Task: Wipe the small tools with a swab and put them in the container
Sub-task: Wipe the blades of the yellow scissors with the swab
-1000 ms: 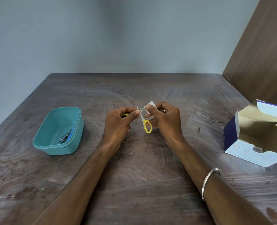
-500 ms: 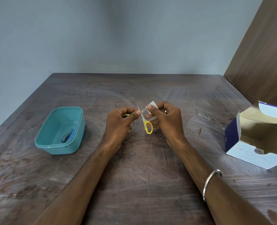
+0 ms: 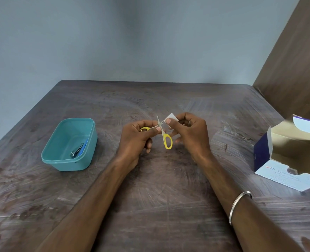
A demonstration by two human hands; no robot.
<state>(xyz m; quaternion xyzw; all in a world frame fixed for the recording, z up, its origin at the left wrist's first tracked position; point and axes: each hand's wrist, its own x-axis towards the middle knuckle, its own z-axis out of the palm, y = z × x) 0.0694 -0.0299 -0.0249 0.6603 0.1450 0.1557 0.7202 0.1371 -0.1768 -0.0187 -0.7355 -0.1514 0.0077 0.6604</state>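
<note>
Small yellow-handled scissors (image 3: 166,139) are held spread apart over the middle of the table. My left hand (image 3: 137,140) grips one yellow handle, thumb near the pivot. My right hand (image 3: 188,135) pinches a white swab (image 3: 170,118) round one blade near its tip. The other blade points up, and the second handle loop hangs free between my hands. At the left stands a teal container (image 3: 59,160) with a metal nail clipper (image 3: 77,150) and a blue item inside.
An opened blue and white swab box (image 3: 281,171) lies on its side at the table's right edge. A brown panel rises behind it at the right. A grey wall stands beyond the table's far edge. A metal bangle circles my right wrist.
Both hands keep their hold on the scissors and the swab. The swab has shifted slightly along the blade, and the view has drifted a little.
</note>
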